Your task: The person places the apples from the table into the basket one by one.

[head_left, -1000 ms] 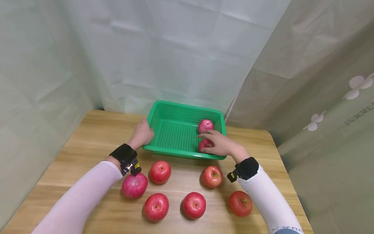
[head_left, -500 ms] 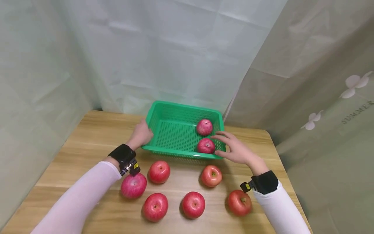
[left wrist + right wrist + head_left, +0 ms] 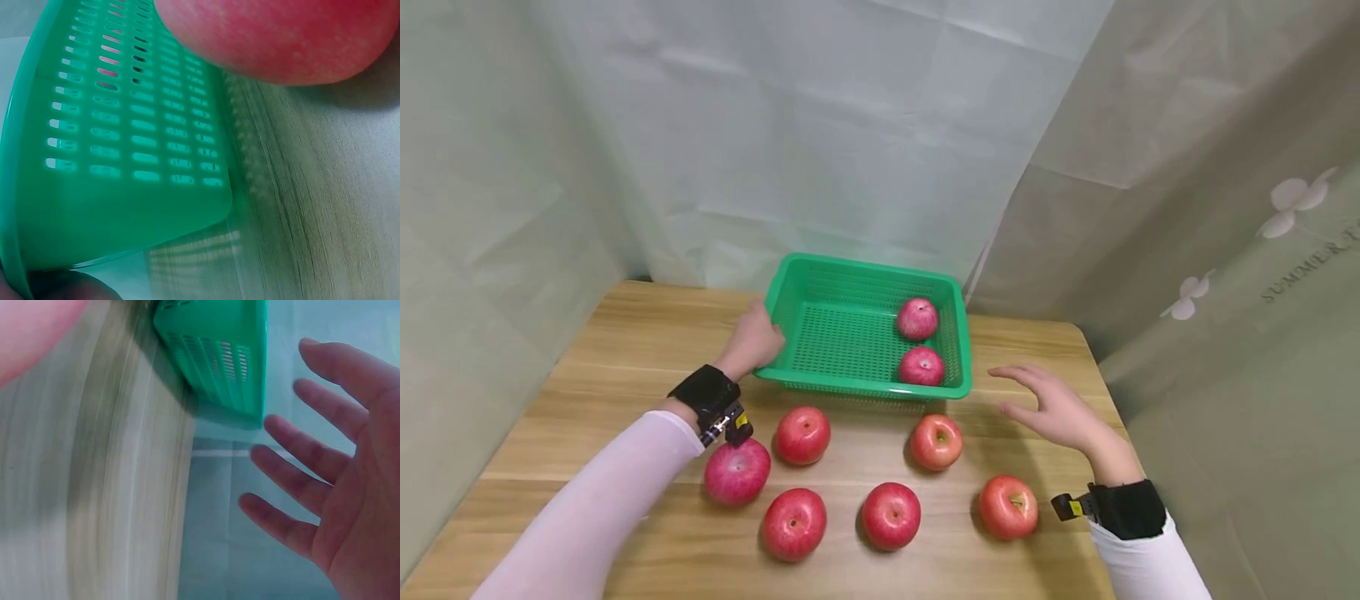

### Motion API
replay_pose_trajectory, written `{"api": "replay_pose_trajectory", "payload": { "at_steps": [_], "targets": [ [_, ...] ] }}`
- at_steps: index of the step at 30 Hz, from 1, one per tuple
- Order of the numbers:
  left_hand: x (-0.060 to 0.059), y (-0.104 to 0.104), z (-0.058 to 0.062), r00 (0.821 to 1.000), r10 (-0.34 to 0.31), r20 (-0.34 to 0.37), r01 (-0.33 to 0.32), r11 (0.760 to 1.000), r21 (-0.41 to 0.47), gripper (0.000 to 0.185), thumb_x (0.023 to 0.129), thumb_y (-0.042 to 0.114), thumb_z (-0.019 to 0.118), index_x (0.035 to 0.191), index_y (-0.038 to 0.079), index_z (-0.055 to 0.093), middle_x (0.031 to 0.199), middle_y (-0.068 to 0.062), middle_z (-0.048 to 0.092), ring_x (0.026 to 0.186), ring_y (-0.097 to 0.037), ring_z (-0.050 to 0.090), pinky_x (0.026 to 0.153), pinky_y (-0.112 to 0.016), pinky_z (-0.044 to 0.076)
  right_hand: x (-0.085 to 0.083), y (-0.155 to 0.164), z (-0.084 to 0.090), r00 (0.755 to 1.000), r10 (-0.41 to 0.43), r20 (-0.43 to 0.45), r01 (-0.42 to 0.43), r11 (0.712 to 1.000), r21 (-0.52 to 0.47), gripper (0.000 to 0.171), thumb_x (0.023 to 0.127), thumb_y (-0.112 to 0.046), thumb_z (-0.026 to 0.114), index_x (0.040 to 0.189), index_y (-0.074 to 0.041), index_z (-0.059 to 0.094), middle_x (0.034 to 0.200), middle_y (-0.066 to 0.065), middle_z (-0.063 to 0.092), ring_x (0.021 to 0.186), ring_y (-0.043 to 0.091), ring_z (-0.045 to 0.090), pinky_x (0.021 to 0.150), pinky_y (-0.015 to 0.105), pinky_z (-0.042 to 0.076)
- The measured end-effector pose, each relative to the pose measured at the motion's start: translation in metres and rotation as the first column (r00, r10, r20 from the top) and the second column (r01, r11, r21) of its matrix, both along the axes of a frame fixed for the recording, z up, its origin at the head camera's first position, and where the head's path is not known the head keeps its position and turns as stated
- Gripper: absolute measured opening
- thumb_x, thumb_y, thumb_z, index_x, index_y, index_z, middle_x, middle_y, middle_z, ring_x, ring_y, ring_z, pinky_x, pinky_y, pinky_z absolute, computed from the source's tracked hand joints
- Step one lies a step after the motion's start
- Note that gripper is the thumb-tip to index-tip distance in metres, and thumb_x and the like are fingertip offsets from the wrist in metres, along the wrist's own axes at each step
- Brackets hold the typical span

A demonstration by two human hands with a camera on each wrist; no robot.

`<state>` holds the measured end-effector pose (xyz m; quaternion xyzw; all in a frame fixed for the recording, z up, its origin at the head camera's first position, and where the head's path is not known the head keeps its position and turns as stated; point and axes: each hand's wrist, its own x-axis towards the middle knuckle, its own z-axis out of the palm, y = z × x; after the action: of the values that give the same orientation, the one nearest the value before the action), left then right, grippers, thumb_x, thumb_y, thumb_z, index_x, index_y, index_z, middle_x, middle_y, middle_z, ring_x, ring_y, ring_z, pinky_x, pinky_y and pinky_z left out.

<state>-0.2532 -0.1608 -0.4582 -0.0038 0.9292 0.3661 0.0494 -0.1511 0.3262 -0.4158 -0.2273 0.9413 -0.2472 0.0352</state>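
Note:
My left hand (image 3: 754,340) grips the left rim of a green plastic basket (image 3: 850,387); in the left wrist view only a bit of that hand shows at the basket's (image 3: 112,206) corner. Inside the basket, along its right side, lie two apples, a rear apple (image 3: 917,319) and a front apple (image 3: 922,367). To the right of the basket, apart from it, my right hand (image 3: 1056,408) hovers over the table with fingers spread and nothing in them. The right wrist view shows that hand (image 3: 350,456) with its fingers extended. Nearest below it are a paler apple (image 3: 936,442) and a stemmed apple (image 3: 1008,507).
More red apples lie on the wooden table (image 3: 647,367) in front of the basket: one by the left wrist (image 3: 737,471), one behind it (image 3: 803,435), and two nearer the front edge. A pale curtain (image 3: 850,125) hangs close behind the table and at both sides.
My right hand has let go of the front apple in the basket, lifted out over the right rim and moved right. The left hand keeps its hold on the basket.

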Motion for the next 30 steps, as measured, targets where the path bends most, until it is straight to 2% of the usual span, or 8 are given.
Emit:
{"api": "replay_pose_trajectory", "payload": {
  "at_steps": [3, 10, 18, 23, 27, 30],
  "targets": [
    [0.0, -0.001, 0.0, 1.0, 0.0, -0.001, 0.0, 1.0, -0.002, 0.061, 0.103, 0.006, 0.046, 0.15, -0.025, 0.021, 0.122, -0.043, 0.054, 0.096, -0.044, 0.06, 0.072, -0.048, 0.056, 0.008, 0.007, -0.002, 1.0, -0.001, 0.007, 0.001, 1.0, -0.002, 0.05, 0.1, -0.033, 0.077, 0.147, -0.017, 0.065, 0.145, 0.005, 0.064, 0.133, 0.034, 0.059, 0.107, 0.06, 0.049],
    [-0.001, -0.001, 0.0, 1.0, -0.007, -0.012, 0.006, 1.0, -0.02, 0.061, 0.103, 0.006, 0.045, 0.15, -0.024, 0.021, 0.118, -0.042, 0.056, 0.091, -0.042, 0.061, 0.068, -0.046, 0.054, 0.028, 0.017, -0.005, 0.998, -0.014, 0.062, 0.014, 1.0, 0.011, 0.056, 0.099, -0.043, 0.077, 0.146, -0.013, 0.065, 0.137, 0.006, 0.069, 0.124, 0.032, 0.065, 0.098, 0.06, 0.053],
    [-0.002, -0.003, -0.002, 1.0, -0.01, -0.023, 0.01, 1.0, -0.017, 0.061, 0.102, 0.006, 0.045, 0.149, -0.025, 0.022, 0.118, -0.043, 0.056, 0.092, -0.043, 0.061, 0.068, -0.047, 0.055, 0.039, 0.024, -0.006, 0.99, -0.072, 0.118, 0.068, 0.997, 0.036, 0.041, 0.105, -0.04, 0.07, 0.138, -0.017, 0.069, 0.119, -0.008, 0.073, 0.113, 0.02, 0.068, 0.096, 0.056, 0.054],
    [-0.003, -0.004, -0.002, 0.999, -0.02, -0.034, 0.019, 1.0, -0.018, 0.061, 0.102, 0.006, 0.045, 0.148, -0.026, 0.023, 0.118, -0.043, 0.056, 0.093, -0.044, 0.062, 0.072, -0.05, 0.056, 0.051, 0.024, -0.006, 0.986, -0.096, 0.14, 0.087, 0.994, 0.07, 0.046, 0.105, -0.047, 0.067, 0.14, -0.016, 0.069, 0.124, -0.006, 0.072, 0.117, 0.021, 0.066, 0.096, 0.056, 0.055],
    [-0.003, -0.005, -0.002, 0.999, -0.019, -0.034, 0.018, 1.0, -0.015, 0.061, 0.102, 0.007, 0.046, 0.148, -0.025, 0.023, 0.116, -0.043, 0.056, 0.092, -0.044, 0.062, 0.07, -0.049, 0.056, 0.063, 0.022, -0.007, 0.981, -0.108, 0.161, 0.094, 0.991, 0.092, 0.051, 0.105, -0.053, 0.065, 0.142, -0.017, 0.069, 0.131, -0.002, 0.071, 0.121, 0.023, 0.065, 0.098, 0.055, 0.054],
    [-0.003, -0.005, -0.002, 0.999, -0.017, -0.03, 0.016, 1.0, -0.023, 0.06, 0.102, 0.008, 0.045, 0.148, -0.025, 0.024, 0.116, -0.042, 0.057, 0.091, -0.042, 0.062, 0.068, -0.047, 0.055, 0.071, 0.023, -0.008, 0.984, -0.101, 0.149, 0.084, 0.99, 0.112, 0.051, 0.104, -0.051, 0.067, 0.142, -0.017, 0.068, 0.136, 0.0, 0.07, 0.122, 0.025, 0.065, 0.099, 0.054, 0.054]
  ]
}}
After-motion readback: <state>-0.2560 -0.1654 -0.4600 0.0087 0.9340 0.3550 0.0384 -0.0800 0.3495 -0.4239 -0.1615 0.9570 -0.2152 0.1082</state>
